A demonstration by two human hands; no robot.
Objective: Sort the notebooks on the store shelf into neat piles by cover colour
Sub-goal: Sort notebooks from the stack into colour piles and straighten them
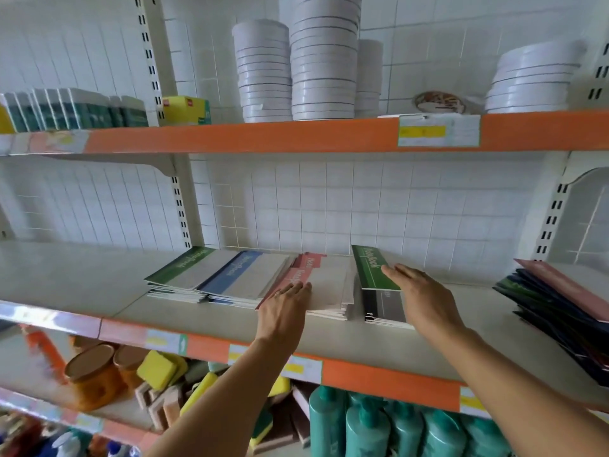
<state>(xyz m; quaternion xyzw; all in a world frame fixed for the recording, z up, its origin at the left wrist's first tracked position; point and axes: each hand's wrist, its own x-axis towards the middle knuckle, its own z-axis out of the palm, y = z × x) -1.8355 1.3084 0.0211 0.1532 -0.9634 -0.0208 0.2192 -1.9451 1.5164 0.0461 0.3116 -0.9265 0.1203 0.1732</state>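
Right hand (pixel 425 288) flat, fingers straight on green notebook (pixel 374 268) | left hand (pixel 285 300) flat on pink pile (pixel 324 285)

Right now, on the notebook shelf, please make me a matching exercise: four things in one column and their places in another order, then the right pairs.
Things:
1. green pile
2. blue pile
3. left hand
4. right hand

Places:
A. resting on the pink pile
B. farthest left of the piles
C. on the tilted green notebook
D. between the green pile and the pink pile

Pairs: 1-B, 2-D, 3-A, 4-C
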